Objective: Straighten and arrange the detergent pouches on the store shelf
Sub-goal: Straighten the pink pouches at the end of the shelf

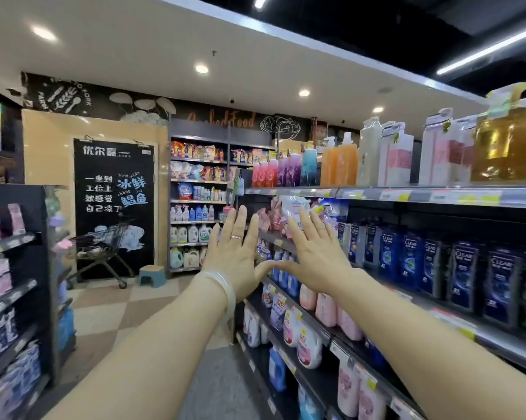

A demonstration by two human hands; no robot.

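Note:
Both my arms are stretched out in front of the shelf on the right. My left hand [236, 250] is held flat with fingers spread, a ring on one finger and a pale bangle on the wrist. My right hand [311, 248] is also flat and spread, thumb tips almost touching. Neither hand holds anything. Behind my right hand's fingertips, pink and white-blue detergent pouches [289, 212] lean untidily at the far end of the second shelf [278, 239]. I cannot tell whether the fingers touch the pouches.
Dark blue shampoo bottles [437, 268] fill the same shelf to the right. Pump bottles [340, 163] stand on the top shelf. Pink and white detergent jugs [304, 338] sit lower down. A shopping cart [104, 253] and a small step stool [152, 275] stand in the aisle ahead; another shelf unit [16, 283] is on the left.

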